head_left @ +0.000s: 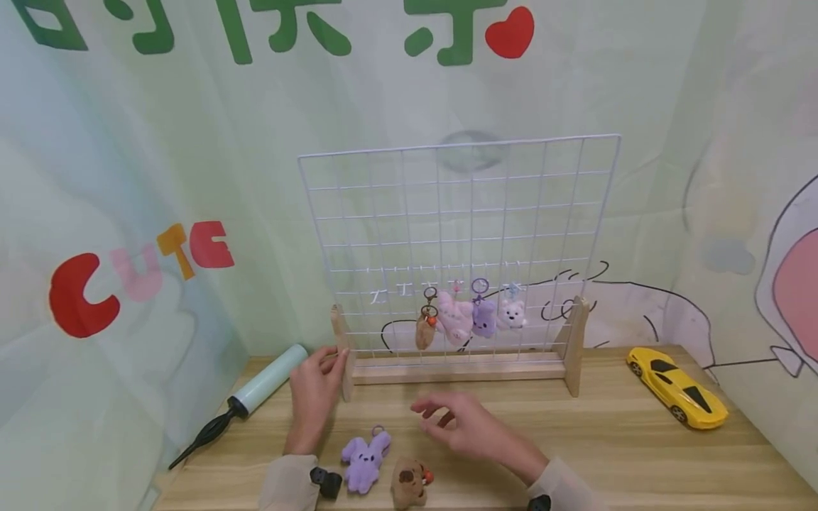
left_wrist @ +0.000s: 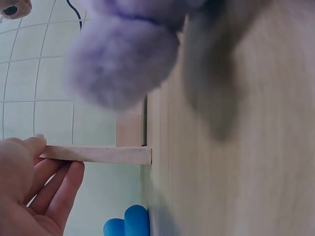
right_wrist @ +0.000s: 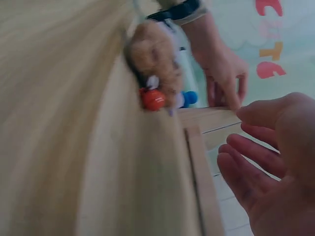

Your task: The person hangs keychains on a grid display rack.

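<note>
My left hand (head_left: 317, 387) pinches the left wooden upright (left_wrist: 106, 154) of a white wire grid rack (head_left: 469, 234), thumb on one side and fingers on the other. In front of the rack's wooden base bar (head_left: 460, 370), my right hand (head_left: 463, 424) hovers with loosely bent fingers and holds nothing. Several plush keychains hang low on the grid: a brown one (head_left: 424, 332), a pink one (head_left: 455, 319), a purple one (head_left: 484, 319) and a white one (head_left: 513, 314). On the table lie a purple plush keychain (head_left: 364, 465) and a brown plush (head_left: 407, 484) with a red ball.
A pale blue air pump (head_left: 265, 383) with a black handle lies left of the rack. To the right sits a yellow toy car (head_left: 679, 389). White hooks (head_left: 378, 297) hang on the grid's left. A printed cloth (head_left: 192, 142) forms the backdrop.
</note>
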`<state>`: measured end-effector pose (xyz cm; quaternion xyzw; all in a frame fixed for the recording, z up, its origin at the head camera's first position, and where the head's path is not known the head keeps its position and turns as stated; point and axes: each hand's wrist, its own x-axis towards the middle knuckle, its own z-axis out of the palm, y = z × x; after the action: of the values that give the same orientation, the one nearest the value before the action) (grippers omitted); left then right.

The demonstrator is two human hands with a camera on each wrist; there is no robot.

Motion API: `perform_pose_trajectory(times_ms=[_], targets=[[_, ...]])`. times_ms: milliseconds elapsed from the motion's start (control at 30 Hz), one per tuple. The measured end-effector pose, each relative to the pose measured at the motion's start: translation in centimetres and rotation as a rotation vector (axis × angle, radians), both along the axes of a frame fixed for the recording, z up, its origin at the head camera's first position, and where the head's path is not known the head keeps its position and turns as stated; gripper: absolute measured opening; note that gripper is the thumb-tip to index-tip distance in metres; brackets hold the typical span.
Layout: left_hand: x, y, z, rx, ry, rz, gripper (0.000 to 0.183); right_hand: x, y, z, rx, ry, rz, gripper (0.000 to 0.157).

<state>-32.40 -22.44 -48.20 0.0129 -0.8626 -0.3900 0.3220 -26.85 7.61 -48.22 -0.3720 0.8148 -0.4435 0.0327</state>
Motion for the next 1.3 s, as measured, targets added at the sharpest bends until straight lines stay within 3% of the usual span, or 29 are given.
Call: perform_pose_trajectory(times_ms=[233,567,733,900,1100,1300], targets=[[0.0,-0.1,-0.1,-0.008,0.028,-0.01,0.028,0.3,0.0,-2.0,0.094,-0.021,0.089,0.04],[-0.1,0.1,0.0,-0.02,0.046,-0.017,0.027,0.7,0.3,-2.5,0.253,0.177,0.198,0.051],[-0.1,0.0,0.0,-0.019,0.034,-0.012,0.027,1.2,1.4,-2.6,0.319,0.125,0.23,0.052],[-0.2,0.2,0.2,-0.023,0.046,-0.015,0.026,1.4,2.3,-3.1,0.286,0.026,0.205,0.041],[-0.1,0.3,0.2,-0.007,0.024,-0.011,0.027,1.3,1.7,-4.0,0.24,0.081,0.152,0.036],[0.0,0.3,0.0,-0.002,0.033,-0.003,0.026,1.4,1.5,-4.1,0.211,0.051,0.16,0.036]])
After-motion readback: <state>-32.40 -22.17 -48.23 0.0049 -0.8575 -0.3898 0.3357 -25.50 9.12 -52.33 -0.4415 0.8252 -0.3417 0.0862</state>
